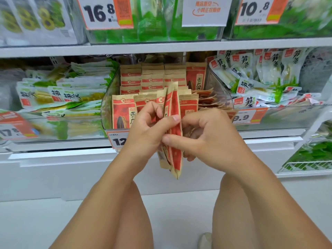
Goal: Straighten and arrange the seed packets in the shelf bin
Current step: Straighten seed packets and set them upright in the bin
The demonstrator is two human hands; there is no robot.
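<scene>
Risk: the bundle of packets [173, 126], held edge-on just in front of the bin [107, 105], could fan out & slip if either pinch eases. Left hand [145, 130] pinches it, thumb across the front; right hand [206, 133] pinches from the other side, fingers curled. Forearms angle up from below.

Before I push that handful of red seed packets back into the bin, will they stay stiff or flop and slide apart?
The held seed packets are thin flat pouches fanned edge-on between the left hand and right hand, so they will likely flex and slip against each other. Packets at the right of the clear bin already lie toppled, so expect tipping.
</scene>
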